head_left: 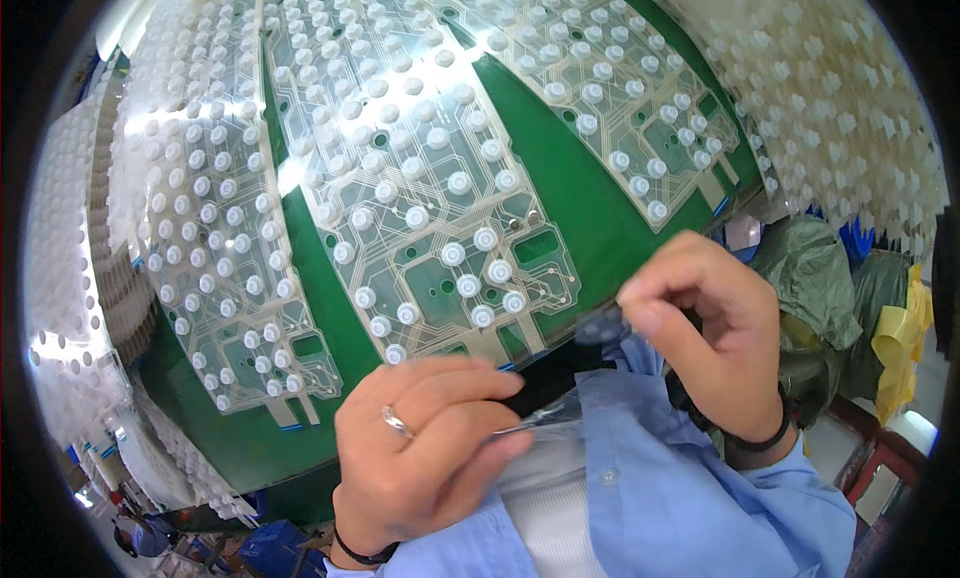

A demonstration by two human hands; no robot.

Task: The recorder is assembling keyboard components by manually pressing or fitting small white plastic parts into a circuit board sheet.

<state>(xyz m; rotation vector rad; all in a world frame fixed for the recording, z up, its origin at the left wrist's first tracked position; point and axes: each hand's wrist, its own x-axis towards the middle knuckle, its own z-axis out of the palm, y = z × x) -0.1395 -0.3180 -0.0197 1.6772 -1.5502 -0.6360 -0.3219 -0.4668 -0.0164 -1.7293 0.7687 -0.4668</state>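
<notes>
My left hand (425, 453), a ring on one finger, is closed in a pinch at the table's near edge. A thin, shiny, see-through piece (545, 415) shows at its fingertips; its kind is unclear. To the right, my right hand (715, 328) is closed with thumb and forefinger together, and whatever they hold is too small to make out. Just beyond my left hand lies the middle clear keyboard membrane sheet (425, 278), with printed traces and several white rubber domes. Similar membrane sheets lie at the left (225, 278) and right (640, 118).
The sheets lie on a green table top (575, 213). Stacked dome sheets (820, 98) rise at the right, with another stack (75, 238) at the left. Dark green plastic bags (810, 278) and a yellow piece (900, 343) are beyond my right hand. A blue box (275, 548) stands lower left.
</notes>
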